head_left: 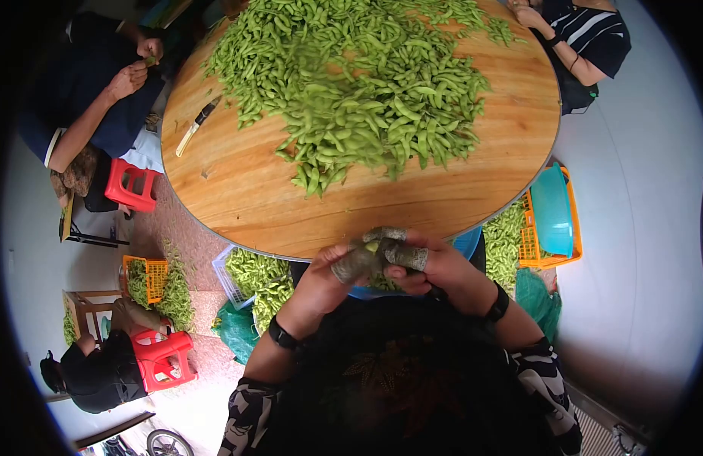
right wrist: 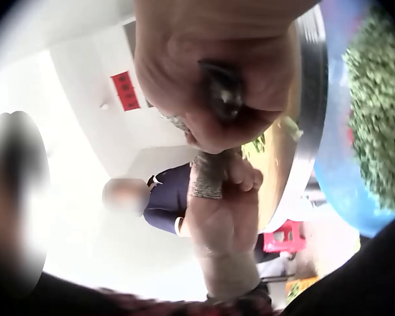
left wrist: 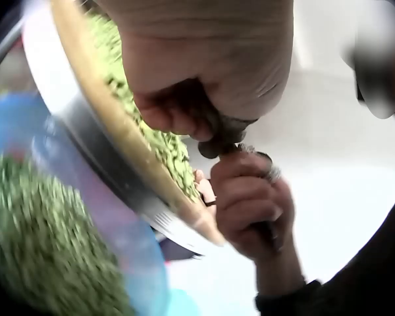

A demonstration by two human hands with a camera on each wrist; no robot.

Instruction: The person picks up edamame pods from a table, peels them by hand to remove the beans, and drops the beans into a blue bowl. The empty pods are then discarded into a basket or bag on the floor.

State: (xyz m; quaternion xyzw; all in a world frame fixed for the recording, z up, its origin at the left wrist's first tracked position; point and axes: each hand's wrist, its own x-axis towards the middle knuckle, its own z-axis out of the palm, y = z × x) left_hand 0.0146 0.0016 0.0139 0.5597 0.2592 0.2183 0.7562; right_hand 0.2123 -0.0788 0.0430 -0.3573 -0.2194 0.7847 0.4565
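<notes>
Two hands, the left hand [head_left: 315, 287] and the right hand [head_left: 449, 270], meet at the near edge of a round wooden table [head_left: 253, 201], with grey wrapping [right wrist: 207, 182] on some digits. The left's curled fingers pinch a green pod [head_left: 372, 246], mostly hidden and blurred. The right grips a dark, glossy object [right wrist: 225, 95], its full shape concealed by the palm. Below, a blue basin [right wrist: 336, 197] holds small green pieces [right wrist: 378, 112], too blurred to tell pods from beans. Farther off, a heap of edamame pods [head_left: 397, 106] covers much of the tabletop, cut off by the head view's upper edge. Left of it lies a knife [head_left: 189, 140]. Beyond, the person at left [head_left: 93, 99] holds something too small to identify; the person at right [head_left: 587, 38] is partly cropped.
</notes>
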